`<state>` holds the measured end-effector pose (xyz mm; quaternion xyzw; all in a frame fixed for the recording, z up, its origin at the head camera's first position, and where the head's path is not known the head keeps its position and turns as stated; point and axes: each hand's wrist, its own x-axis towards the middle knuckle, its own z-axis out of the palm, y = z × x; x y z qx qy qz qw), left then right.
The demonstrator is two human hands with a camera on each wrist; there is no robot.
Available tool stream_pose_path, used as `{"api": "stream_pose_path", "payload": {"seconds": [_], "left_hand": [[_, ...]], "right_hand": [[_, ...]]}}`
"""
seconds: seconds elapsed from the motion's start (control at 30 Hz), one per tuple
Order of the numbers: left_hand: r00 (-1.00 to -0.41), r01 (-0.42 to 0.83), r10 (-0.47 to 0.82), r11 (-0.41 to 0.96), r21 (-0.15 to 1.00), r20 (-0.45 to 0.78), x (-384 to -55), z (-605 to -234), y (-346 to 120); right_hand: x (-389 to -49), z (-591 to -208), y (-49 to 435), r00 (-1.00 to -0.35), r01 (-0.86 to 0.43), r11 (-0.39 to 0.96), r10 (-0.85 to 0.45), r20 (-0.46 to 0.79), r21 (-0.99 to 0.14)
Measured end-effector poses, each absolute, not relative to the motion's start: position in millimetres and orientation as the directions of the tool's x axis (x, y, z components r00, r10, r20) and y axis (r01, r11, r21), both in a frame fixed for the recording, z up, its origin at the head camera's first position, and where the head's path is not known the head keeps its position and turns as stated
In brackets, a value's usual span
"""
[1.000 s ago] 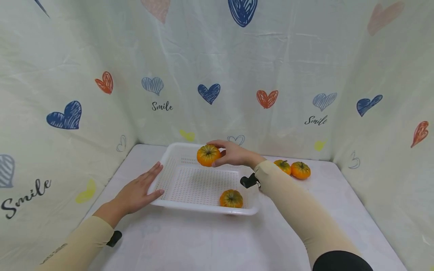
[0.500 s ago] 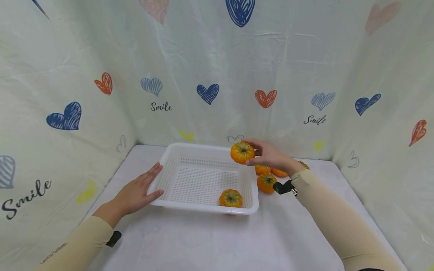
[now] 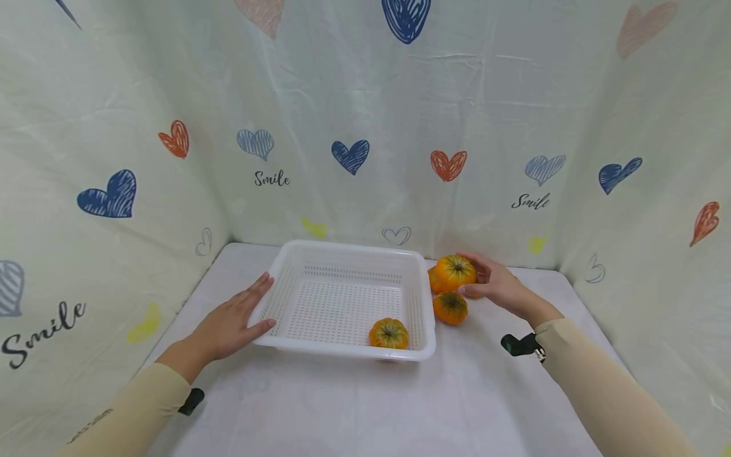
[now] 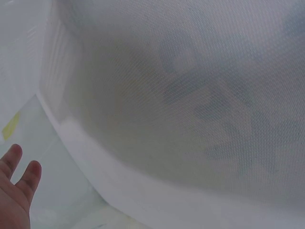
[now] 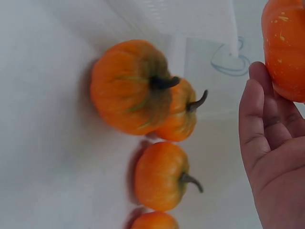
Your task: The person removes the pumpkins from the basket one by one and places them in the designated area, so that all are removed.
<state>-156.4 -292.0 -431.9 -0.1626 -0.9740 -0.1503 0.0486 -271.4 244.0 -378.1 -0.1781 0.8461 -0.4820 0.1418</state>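
My right hand (image 3: 505,291) grips a small orange-green pumpkin (image 3: 455,271), thumb and fingers around its right side. In the right wrist view this pumpkin (image 5: 288,52) is raised off the table beside the others. Just right of the basket stands another pumpkin (image 3: 450,309) on the table, and one more (image 3: 432,280) peeks out behind the held one. Along the left rim of the white plastic basket (image 3: 342,353), my left hand (image 3: 228,327) rests with straight fingers. One pumpkin (image 3: 389,334) sits inside, in the basket's front right corner.
In the right wrist view several stemmed pumpkins, among them a large one (image 5: 126,88) and a smaller one (image 5: 159,176), stand close together. A white cloth covers the table (image 3: 365,412). Heart-printed curtains (image 3: 400,95) enclose its back and sides.
My right hand has carried the pumpkin from above the basket rightward and down, over to the pumpkins on the table. The left hand and the basket have stayed put.
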Motion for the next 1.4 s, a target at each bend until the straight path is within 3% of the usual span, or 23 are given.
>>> {"api": "stream_pose_path", "payload": {"seconds": [0.37, 0.7, 1.4], "left_hand": [[-0.941, 0.335, 0.305, 0.899, 0.284, 0.145, -156, -432, -293], [-0.939, 0.339, 0.307, 0.896, 0.287, 0.153, -157, -433, -293], [-0.941, 0.334, 0.302, 0.903, 0.271, 0.152, -156, -433, -293]], "right_hand": [[-261, -405, 273, -0.932, -0.143, 0.496, -0.358, -0.052, -0.857], [-252, -428, 297, -0.962, -0.029, 0.544, -0.243, -0.124, -0.838], [-247, -462, 316, -0.968, 0.104, 0.575, -0.130, -0.216, -0.811]]}}
